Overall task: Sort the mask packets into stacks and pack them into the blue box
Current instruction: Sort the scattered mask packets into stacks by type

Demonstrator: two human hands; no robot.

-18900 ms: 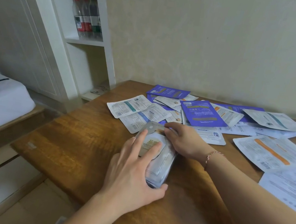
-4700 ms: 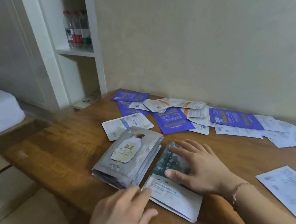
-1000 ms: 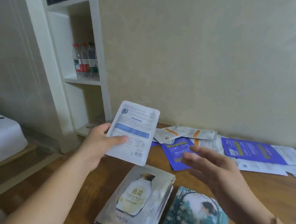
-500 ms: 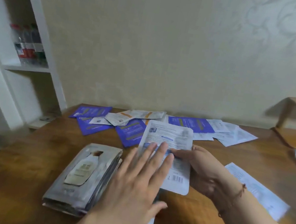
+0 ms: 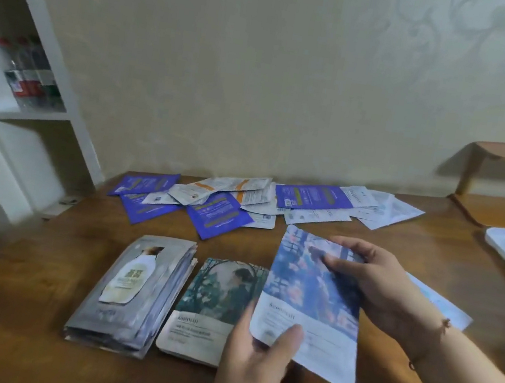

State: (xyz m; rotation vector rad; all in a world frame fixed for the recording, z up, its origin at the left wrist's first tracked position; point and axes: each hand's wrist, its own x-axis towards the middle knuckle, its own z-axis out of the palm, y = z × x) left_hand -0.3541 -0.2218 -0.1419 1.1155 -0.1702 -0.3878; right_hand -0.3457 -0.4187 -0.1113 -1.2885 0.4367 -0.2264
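A blue-and-pink mask packet (image 5: 309, 303) is held tilted above the bench (image 5: 12, 302): left hand (image 5: 255, 354) pinches its lower corner, right hand (image 5: 374, 290) grips its top at 2 o'clock. Beneath at 9 o'clock lie a green packet (image 5: 214, 301) and a grey stack (image 5: 132, 291). Loose packets (image 5: 242, 203) spread at 12 o'clock.

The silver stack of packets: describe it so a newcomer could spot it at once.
On the wooden table, look at the near edge, left of both hands. The silver stack lies beside the green picture packet. It alone is thick, many packets deep, and its top shows a pale bottle.
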